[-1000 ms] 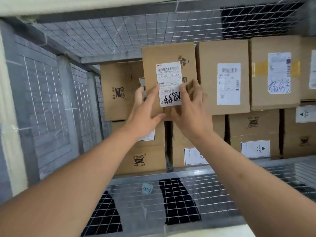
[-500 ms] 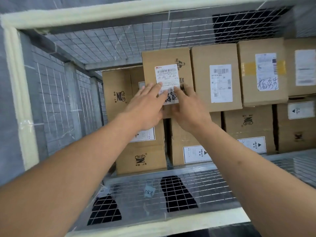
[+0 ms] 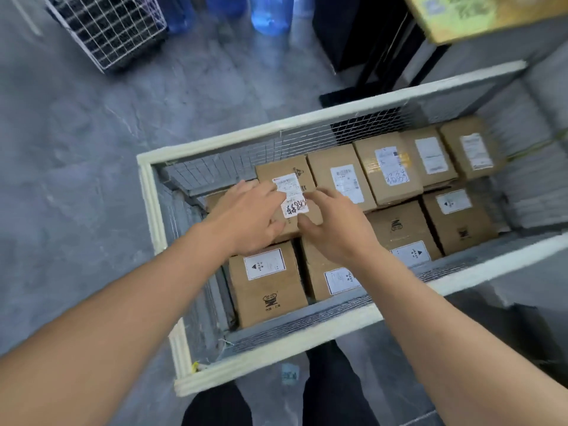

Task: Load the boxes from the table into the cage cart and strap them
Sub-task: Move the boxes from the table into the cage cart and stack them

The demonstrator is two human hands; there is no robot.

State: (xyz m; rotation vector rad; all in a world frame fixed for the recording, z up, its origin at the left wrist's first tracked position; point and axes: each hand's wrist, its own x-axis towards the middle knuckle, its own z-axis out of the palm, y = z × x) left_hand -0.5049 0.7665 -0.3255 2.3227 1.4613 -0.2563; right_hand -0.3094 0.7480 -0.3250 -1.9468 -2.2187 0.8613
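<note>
A: A grey mottled concrete floor (image 3: pixel 76 186) is running all around a cream-framed wire-mesh cage cart (image 3: pixel 159 229), with a second wire-mesh crate (image 3: pixel 107 29) and some blue water bottles (image 3: pixel 270 13) standing well apart at the top. How far along is the loading looking?

B: Well along, I'd judge. Brown cardboard boxes are filling the cart in two levels: an upper row along the far mesh wall and a lower row along the near one. The small brown cardboard box with the white handwritten label (image 3: pixel 290 195) is sitting at the left end of the upper row.

A: And the hands?

B: The left hand (image 3: pixel 246 216) is lying flat on that box, fingers fairly straight. The right hand (image 3: pixel 335 226) is resting beside the label with fingers loosely spread, gripping nothing. Both seem to be seating it.

A: What is remaining?

B: No strap is showing, so strapping is looking undone. The desk is out of view, so I cannot tell whether more boxes are waiting
</note>
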